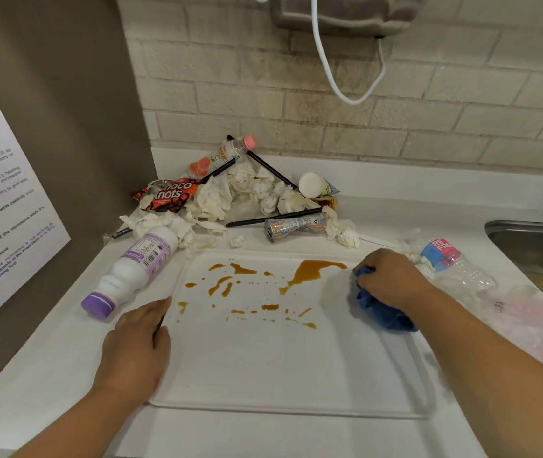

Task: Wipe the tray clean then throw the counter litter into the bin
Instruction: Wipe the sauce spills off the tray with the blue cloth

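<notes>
On the counter, white tray (263,365) bears scattered brown sauce spills (309,272).

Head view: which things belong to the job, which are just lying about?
Job: white plastic tray, brown spills, blue cloth, crumpled white tissues, purple-capped white bottle, red snack wrapper, crushed clear bottle.
Lying about: steel sink, white hanging cable, printed wall notice.

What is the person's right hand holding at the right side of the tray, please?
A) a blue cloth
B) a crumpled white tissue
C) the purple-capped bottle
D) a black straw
A: the right hand grips a bunched blue cloth on the white tray, just right of the largest brown spill, which is not yet wiped.
</notes>
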Demonstrator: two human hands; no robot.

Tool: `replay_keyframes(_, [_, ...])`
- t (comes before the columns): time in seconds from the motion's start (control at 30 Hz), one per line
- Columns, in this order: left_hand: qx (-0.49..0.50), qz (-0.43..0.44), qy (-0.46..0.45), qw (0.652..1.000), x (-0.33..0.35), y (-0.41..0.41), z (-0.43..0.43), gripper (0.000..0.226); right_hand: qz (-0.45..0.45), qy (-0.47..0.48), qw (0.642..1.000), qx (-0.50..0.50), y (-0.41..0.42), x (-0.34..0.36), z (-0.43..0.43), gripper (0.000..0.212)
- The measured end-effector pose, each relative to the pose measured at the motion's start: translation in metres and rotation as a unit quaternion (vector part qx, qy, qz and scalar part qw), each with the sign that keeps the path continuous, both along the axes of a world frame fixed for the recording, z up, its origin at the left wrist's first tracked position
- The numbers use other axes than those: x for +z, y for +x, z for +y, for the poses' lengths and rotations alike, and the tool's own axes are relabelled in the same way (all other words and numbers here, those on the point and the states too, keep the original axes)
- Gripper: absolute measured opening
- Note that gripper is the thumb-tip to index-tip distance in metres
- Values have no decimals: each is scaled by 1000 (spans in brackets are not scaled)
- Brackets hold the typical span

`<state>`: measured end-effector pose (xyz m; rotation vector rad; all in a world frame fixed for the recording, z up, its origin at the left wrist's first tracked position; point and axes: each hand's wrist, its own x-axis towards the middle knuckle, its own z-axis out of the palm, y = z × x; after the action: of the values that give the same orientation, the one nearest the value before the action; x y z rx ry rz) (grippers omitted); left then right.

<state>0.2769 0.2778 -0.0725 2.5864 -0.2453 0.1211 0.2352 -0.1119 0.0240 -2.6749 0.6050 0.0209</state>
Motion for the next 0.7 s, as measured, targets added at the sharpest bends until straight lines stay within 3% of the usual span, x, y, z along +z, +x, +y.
replay_keyframes(0.1, [2, -1, -3, 1000, 0, 0, 0, 50, 68, -94, 992, 40, 6, -14, -5, 35])
replay_keyframes(0.17, [2, 0, -4, 1000, 1, 1, 0, 50, 83, -111, 988, 65, 9, -18, -1, 30])
replay_keyframes(0.33, [-10, -3, -5, 1000, 0, 1, 2, 50, 55, -64, 987, 135, 5, -8, -1, 19])
replay_keyframes(0.43, [-8, -2, -2, 1000, -1, 1, 2, 50, 56, -88, 989, 100, 5, -19, 1, 13])
replay_keyframes(0.6, [-2, -1, 0, 1000, 1, 1, 0, 49, 29, -14, 997, 70, 2, -6, 12, 20])
replay_keyframes(0.7, [-4, -3, -1, 1000, 1, 0, -1, 49, 27, -25, 998, 60, -8, -16, 19, 18])
